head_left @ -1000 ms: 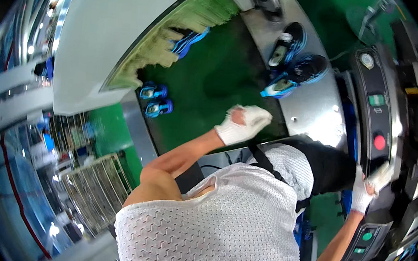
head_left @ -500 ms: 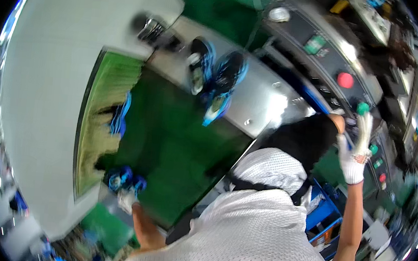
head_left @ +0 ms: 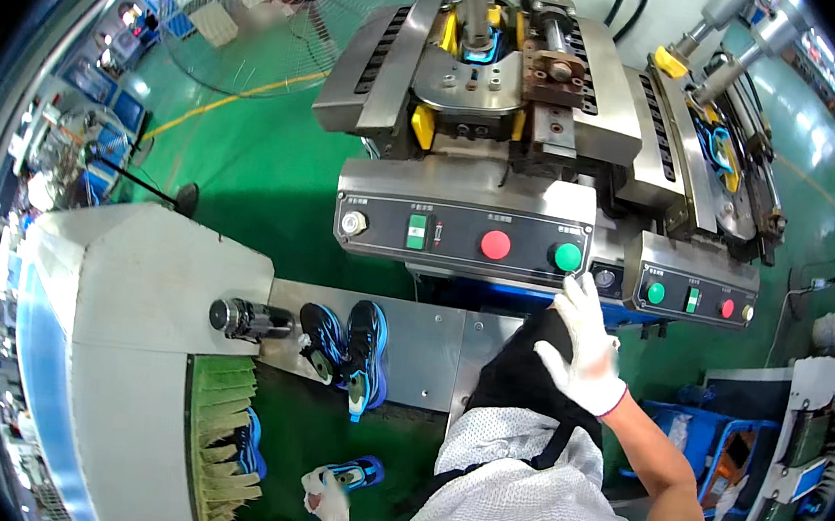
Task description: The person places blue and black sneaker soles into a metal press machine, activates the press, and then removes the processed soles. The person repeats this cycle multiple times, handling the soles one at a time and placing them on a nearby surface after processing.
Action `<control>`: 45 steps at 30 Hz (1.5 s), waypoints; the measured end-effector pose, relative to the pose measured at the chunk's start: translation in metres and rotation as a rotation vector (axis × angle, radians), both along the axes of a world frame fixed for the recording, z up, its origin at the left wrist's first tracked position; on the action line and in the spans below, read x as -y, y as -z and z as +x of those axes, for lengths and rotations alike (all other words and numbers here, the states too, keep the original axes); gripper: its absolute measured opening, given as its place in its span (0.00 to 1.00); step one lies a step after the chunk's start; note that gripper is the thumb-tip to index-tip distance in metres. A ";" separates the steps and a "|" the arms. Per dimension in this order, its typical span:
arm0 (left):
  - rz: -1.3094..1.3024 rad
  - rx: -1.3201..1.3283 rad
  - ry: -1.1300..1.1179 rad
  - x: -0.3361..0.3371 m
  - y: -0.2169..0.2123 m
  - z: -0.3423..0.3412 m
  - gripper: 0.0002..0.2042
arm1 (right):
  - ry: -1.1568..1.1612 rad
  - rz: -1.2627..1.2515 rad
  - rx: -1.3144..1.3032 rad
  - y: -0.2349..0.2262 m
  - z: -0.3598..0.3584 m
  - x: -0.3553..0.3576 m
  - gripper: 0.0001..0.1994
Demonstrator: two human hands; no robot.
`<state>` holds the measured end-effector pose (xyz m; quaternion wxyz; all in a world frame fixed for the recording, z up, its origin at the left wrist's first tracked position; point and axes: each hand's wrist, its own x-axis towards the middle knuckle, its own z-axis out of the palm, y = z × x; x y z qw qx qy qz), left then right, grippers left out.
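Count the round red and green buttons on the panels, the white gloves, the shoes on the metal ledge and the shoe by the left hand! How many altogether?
Red buttons: 2
Green buttons: 2
White gloves: 2
Shoes on the metal ledge: 2
Shoe by the left hand: 1
Total: 9

Saw matt knitted cloth on the left glove [head_left: 324, 498] toward seven o'clock and the right glove [head_left: 585, 352] at four; perforated mesh cloth on the shirt [head_left: 554, 515] at five. Found satin metal on the press [head_left: 470, 80] at twelve, smooth bare metal on the plate [head_left: 417, 366] at six, rough frayed strips in the curtain [head_left: 216, 442] at seven, glossy floor [head_left: 248, 144] at ten.
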<state>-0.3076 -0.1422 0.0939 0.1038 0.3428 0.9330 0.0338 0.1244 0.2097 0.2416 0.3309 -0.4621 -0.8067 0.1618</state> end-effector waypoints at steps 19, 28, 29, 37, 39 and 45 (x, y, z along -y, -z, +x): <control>0.309 0.579 2.070 -0.403 -0.282 0.367 0.19 | 0.270 -0.268 -0.251 -0.031 0.090 0.059 0.20; 0.764 0.437 1.687 -0.650 -0.242 0.629 0.31 | 1.098 -0.616 -1.190 0.062 0.219 0.189 0.37; 0.629 0.507 1.632 -0.671 -0.241 0.656 0.36 | 1.171 -0.648 -1.236 0.070 0.224 0.198 0.38; 0.728 0.479 1.285 -0.795 -0.138 0.749 0.15 | 1.066 -0.409 -0.102 0.180 0.212 0.284 0.29; 0.771 0.484 1.294 -0.812 -0.141 0.743 0.11 | 1.060 -0.427 -0.153 0.187 0.213 0.279 0.28; 1.167 0.672 1.389 -0.741 -0.220 0.695 0.13 | 1.338 -0.633 -1.682 0.130 0.224 0.198 0.21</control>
